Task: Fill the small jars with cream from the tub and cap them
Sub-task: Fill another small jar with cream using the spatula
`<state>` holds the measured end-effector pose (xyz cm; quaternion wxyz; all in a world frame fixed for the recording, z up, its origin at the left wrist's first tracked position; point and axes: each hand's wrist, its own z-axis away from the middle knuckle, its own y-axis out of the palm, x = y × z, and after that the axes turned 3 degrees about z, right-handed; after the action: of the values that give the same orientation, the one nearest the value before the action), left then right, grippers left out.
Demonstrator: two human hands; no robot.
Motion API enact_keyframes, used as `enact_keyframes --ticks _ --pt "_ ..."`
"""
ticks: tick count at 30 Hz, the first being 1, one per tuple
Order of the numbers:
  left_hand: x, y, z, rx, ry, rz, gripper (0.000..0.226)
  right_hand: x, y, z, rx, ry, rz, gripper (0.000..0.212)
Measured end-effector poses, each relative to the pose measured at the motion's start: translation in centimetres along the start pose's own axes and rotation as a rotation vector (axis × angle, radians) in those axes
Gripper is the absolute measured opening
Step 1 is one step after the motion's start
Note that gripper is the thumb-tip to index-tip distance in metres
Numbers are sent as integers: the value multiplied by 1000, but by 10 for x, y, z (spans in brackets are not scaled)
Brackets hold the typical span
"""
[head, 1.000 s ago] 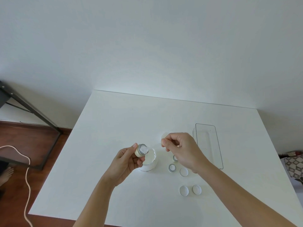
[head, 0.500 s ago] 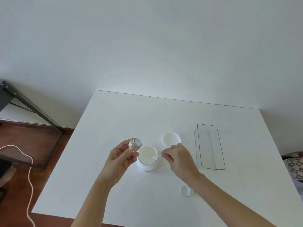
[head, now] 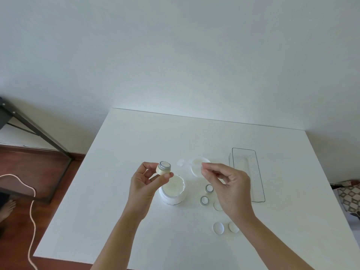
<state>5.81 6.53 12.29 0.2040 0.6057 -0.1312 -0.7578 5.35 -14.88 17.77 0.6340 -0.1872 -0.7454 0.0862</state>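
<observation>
**Cream decanting: risks and count**

Left hand [head: 145, 182]: pinching 1 small glass jar [head: 163, 168], tilted over open white cream tub [head: 173, 191] on white worktop [head: 136, 145].
Right hand [head: 229, 184]: fingertips pinched; contents unclear.
Risk: tilted jar slipping, spilling.
Count: 3 jars, 3 small white caps, 1 tub.

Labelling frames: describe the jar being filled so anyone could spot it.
Start at the open cream tub mid-table. Just above its left rim, the left hand pinches a small jar in the air. Unlike the two small jars standing right of the tub, it is tilted and held aloft.
</observation>
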Motion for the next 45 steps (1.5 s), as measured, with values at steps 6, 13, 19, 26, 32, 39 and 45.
enact_keyframes --ticks 6,13,19,26,32,39,45 --pt "1 16 1 -63 31 -54 45 8 6 1 -63 -165 65 15" --pt "-2 19 2 -79 60 -41 31 5 5 1 -33 -241 112 16" --pt "-1 18 3 -97 71 -64 34 4 5 2 -37 -231 126 16" --pt "2 17 3 -109 84 -99 33 4 6 4 -25 -188 103 17" --pt "4 18 2 -125 83 -130 36 5 6 5 -17 -179 105 17" --pt "7 17 3 -117 94 -180 40 7 8 4 -15 -171 95 17" --pt "9 19 2 -117 99 -217 36 9 9 4 -18 -190 105 18"
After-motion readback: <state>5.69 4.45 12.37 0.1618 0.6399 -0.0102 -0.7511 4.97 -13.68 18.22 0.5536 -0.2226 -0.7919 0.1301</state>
